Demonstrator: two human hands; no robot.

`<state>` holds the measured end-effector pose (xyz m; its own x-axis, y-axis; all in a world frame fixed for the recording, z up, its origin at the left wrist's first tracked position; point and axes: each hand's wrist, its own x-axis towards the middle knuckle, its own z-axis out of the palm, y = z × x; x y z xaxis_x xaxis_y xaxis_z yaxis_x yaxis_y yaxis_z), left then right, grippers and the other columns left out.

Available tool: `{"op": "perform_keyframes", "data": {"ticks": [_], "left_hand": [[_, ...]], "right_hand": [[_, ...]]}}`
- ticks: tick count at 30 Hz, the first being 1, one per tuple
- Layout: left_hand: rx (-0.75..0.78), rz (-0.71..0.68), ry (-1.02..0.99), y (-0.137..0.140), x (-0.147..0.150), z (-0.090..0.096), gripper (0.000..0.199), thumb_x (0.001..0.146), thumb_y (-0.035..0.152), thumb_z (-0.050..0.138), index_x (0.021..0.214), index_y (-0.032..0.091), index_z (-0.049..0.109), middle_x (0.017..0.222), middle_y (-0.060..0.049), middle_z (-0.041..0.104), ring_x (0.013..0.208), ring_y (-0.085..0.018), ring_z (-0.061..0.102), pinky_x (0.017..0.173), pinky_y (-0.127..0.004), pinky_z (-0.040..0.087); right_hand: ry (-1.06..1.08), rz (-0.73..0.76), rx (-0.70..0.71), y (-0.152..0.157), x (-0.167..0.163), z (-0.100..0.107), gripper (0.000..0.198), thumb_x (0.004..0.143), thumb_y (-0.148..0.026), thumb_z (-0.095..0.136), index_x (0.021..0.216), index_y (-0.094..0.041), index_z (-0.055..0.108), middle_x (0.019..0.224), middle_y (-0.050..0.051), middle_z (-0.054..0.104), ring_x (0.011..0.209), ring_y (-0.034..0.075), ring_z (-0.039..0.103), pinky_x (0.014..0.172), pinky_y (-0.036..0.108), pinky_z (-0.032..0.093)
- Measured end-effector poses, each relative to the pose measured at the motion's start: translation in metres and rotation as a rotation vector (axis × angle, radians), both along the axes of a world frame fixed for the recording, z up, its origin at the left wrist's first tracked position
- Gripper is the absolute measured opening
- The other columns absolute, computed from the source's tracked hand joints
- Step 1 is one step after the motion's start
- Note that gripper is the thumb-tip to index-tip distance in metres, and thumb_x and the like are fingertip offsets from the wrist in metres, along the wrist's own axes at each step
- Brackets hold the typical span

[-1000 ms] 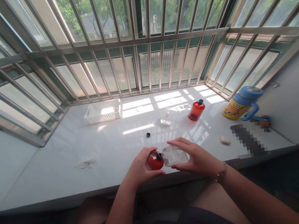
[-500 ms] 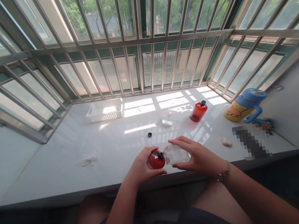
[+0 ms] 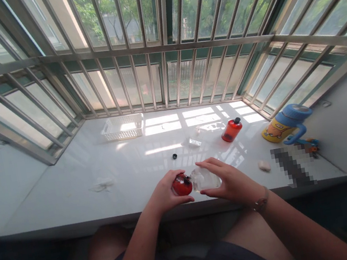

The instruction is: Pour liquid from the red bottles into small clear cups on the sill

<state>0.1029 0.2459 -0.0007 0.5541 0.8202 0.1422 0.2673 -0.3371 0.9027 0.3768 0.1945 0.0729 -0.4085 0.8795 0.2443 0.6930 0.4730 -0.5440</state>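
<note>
My left hand (image 3: 169,191) is wrapped round a red bottle (image 3: 181,185) with a black neck, held upright near the counter's front edge. In my right hand (image 3: 226,178) a clear bottle (image 3: 205,178) lies tipped on its side, its mouth pointing left against the red bottle's neck. Whether liquid is flowing between them is too small to tell. A small black cap (image 3: 174,156) rests on the white counter (image 3: 70,189) just beyond my hands. Farther back on the right stands another red bottle (image 3: 232,131) with a black top.
A white plastic basket (image 3: 123,127) sits at the back left by the barred window. On the right are a blue and yellow drinking bottle (image 3: 287,122), a pale lump (image 3: 264,166) and a blurred-out patch. A small clear piece (image 3: 194,141) lies mid-counter; thin white strands (image 3: 103,185) lie left.
Both hands hold the two bottles in nearly the same pose. The whole view has shifted very slightly; nothing else has visibly moved.
</note>
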Motion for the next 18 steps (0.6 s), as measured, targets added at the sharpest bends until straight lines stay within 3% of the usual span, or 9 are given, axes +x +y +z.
{"op": "perform_keyframes", "data": {"ticks": [18], "left_hand": [[-0.016,0.010,-0.017,-0.0001,-0.0005,0.0017,0.091,0.060,0.051,0.103,0.138,0.027,0.064,0.135,-0.010,0.067,0.124,-0.033,0.067,0.111,-0.047,0.054]], "right_hand": [[-0.035,0.014,0.011,0.0010,-0.0025,0.0075,0.078,0.086,-0.035,0.087,0.155,-0.028,0.053,0.136,0.013,0.065,0.122,0.032,0.069,0.106,0.047,0.061]]}}
